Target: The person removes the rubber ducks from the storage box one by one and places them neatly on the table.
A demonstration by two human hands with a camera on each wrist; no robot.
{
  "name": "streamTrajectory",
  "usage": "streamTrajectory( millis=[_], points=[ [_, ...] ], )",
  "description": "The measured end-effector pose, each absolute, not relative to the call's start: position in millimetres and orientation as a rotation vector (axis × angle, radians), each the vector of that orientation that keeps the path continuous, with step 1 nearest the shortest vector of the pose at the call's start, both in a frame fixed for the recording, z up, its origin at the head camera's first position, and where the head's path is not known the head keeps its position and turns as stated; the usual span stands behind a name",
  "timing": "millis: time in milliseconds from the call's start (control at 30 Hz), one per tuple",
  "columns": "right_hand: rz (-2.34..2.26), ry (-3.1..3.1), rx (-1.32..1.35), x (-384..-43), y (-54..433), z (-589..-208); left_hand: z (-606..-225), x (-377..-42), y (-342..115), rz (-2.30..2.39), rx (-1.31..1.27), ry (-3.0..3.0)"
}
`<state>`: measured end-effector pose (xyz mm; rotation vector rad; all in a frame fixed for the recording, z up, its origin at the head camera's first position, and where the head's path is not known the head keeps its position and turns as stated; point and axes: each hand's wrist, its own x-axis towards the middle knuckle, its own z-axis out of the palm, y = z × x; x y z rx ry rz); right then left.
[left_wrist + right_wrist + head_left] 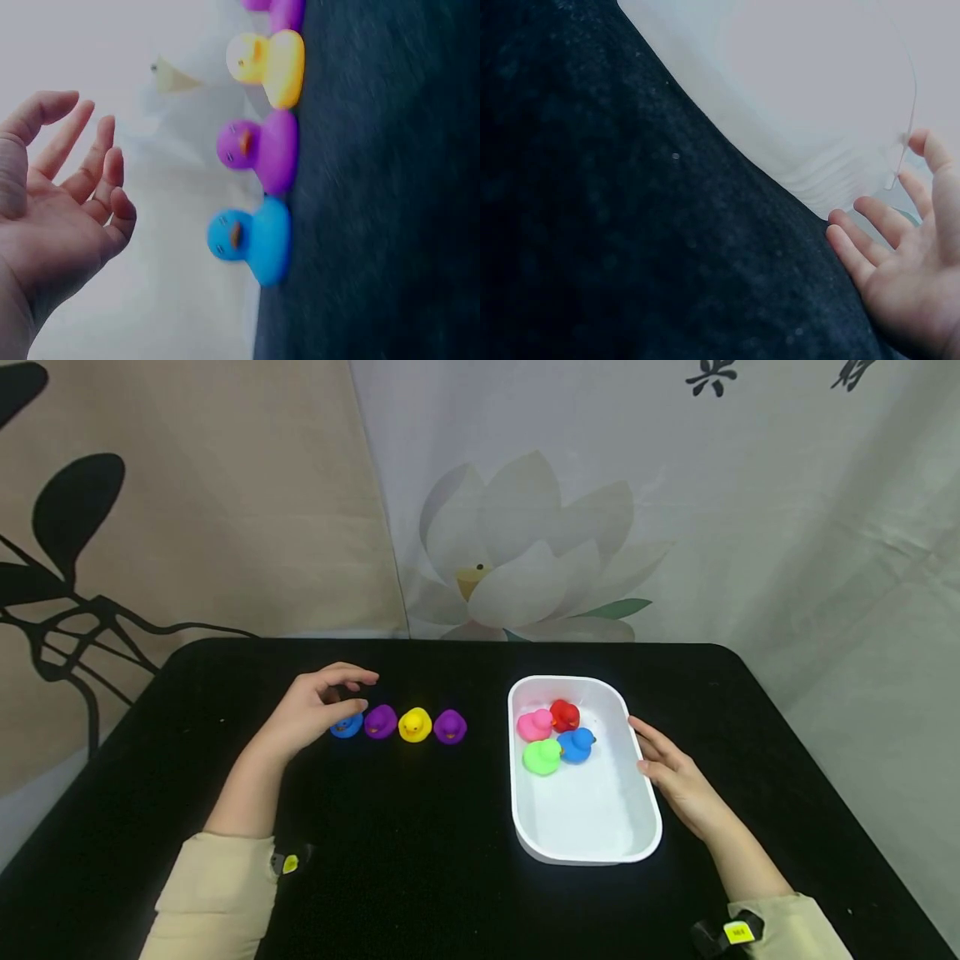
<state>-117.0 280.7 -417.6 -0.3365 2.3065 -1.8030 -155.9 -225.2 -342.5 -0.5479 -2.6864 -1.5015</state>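
Observation:
My left hand (311, 706) hovers over the left end of a row of rubber ducks, its fingers loosely bent and nothing held. Nearest to it is a blue duck (346, 727), partly covered by the thumb in the head view. Rightward in the row come a purple duck (380, 722), a yellow duck (415, 725) and another purple duck (451, 727). The left wrist view shows the palm apart from the blue duck (268, 241). My right hand (682, 781) touches the right side of a white tray (585, 827), with fingers extended along its outer wall (780, 150) and thumb at the rim.
Inside the tray, toward its far left, sit a red duck (565, 716), a pink duck (534, 725), a blue duck (575, 747) and a green duck (542, 757). A black cloth covers the table (405, 860). Behind its far edge hangs a printed curtain (285, 510).

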Motion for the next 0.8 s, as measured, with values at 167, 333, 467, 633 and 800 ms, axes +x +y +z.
streamTrajectory(
  millis=[167,333,467,633,800],
  points=[
    [-1.803,2.302,-0.33,-117.2,280.5,-416.8,-333.3,-150.3,-207.0,-1.547,-0.641,-2.607],
    [-1.802,2.305,-0.335,-117.4,280.7,-415.6,-326.8,-143.9,-186.4,-1.593,-0.704,-2.543],
    [-1.808,2.302,-0.347,-117.4,280.6,-415.2,-324.3,-138.3,-169.4,-1.631,-0.736,-2.514],
    [-1.811,2.294,-0.351,-117.6,280.5,-415.8,-324.8,-130.4,-149.4,-1.693,-0.771,-2.497],
    [-1.806,2.3,-0.336,-117.9,281.0,-416.7,-330.0,-126.4,-129.0,-1.739,-0.78,-2.509]
  ],
)
